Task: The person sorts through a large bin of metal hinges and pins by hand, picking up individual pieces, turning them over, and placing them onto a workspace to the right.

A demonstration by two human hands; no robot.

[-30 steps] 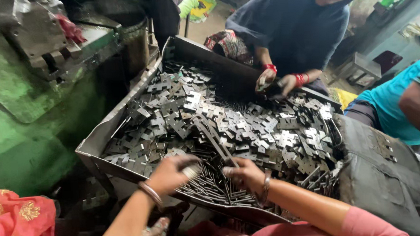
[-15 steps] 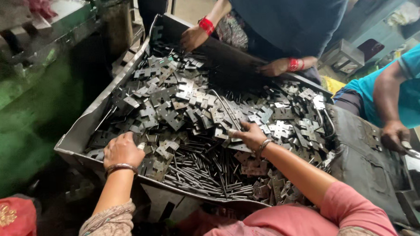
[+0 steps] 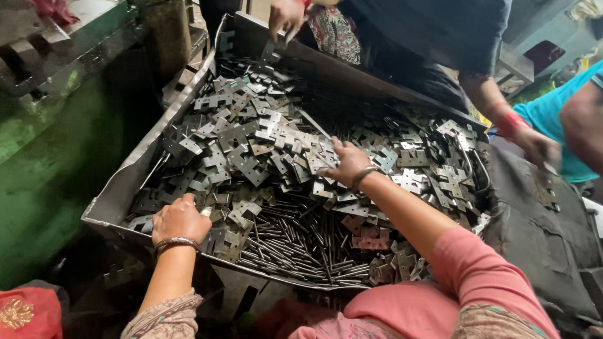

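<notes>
A big grey metal tray (image 3: 115, 196) holds several flat grey hinge plates (image 3: 247, 144) and a bed of thin metal pins (image 3: 284, 243). My left hand (image 3: 178, 220) rests knuckles-up on the plates at the tray's near left edge, fingers curled into them; whether it holds a piece is hidden. My right hand (image 3: 347, 162) reaches into the middle of the pile, fingers bent down onto the plates. Both wrists wear bangles.
A person in dark blue stands at the tray's far side, one hand (image 3: 286, 15) at the far rim, the other (image 3: 534, 144) at the right edge. A second person's arm in turquoise (image 3: 580, 126) is at right. A green machine (image 3: 39, 132) stands left.
The view has shifted. My right hand has reached farther into the middle of the pile. My left hand has stayed at the near left edge. The person opposite has moved a hand to the far rim.
</notes>
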